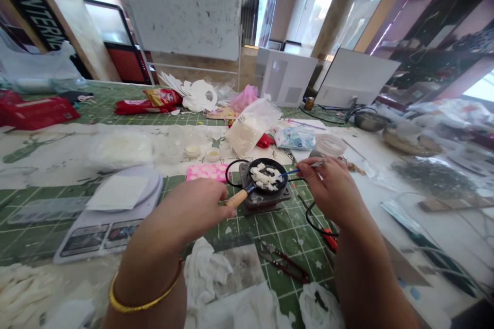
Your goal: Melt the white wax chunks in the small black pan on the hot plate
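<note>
A small black pan sits on a squat grey stand near the middle of the green cutting mat. It holds a heap of white chunks, rough and broken, piled mostly toward the handle side; bare black pan shows around them. Behind it lies a clear plastic bag full of something white, leaning toward the pan. Two little cups with pale yellowish contents stand to the left of the bag, and a pink mould lies just beside the stand. Farther right, a metal bowl rests near the table's far edge — what is in it cannot be made out.

The left hand is closed round the pan's wooden handle, fingers curled tight. The right hand pinches a thin stick with a blue tip between thumb and fingers — the tip reaches over the pan's rim to the chunks.

A kitchen scale with a white sheet on its plate sits to the left. Red-handled snips and crumpled tissue lie on the mat nearest the person.
</note>
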Demonstrator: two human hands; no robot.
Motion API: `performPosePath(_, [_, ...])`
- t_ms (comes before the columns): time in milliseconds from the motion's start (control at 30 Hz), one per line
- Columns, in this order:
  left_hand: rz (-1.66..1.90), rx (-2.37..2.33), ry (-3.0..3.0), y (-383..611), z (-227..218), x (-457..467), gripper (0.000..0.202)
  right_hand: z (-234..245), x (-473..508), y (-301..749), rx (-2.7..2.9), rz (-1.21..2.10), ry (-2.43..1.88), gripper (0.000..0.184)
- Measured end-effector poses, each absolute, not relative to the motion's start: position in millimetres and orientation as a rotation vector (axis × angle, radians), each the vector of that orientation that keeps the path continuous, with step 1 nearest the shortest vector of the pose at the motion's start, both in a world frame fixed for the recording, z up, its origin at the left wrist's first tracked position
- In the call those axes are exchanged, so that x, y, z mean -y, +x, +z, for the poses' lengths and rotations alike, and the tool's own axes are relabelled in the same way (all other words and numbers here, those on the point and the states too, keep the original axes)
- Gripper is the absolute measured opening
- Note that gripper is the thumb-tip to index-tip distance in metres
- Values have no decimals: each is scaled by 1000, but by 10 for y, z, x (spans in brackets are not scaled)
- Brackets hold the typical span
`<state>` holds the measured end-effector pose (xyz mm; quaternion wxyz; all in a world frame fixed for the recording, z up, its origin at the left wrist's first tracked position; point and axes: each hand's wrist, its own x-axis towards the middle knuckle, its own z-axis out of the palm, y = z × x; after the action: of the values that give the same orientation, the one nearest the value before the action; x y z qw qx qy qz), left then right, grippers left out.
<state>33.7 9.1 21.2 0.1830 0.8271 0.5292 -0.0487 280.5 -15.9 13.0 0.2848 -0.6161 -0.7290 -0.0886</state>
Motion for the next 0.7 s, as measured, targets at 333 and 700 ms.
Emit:
performPosePath(333, [-150, -1492, 2308, 382, 238, -83, 30, 129, 142, 2753, 1971, -204, -1657, 23])
performPosePath(700, [-169, -1494, 2300, 423, 250, -72, 29, 109, 172, 2614, 2021, -67, -1517, 22])
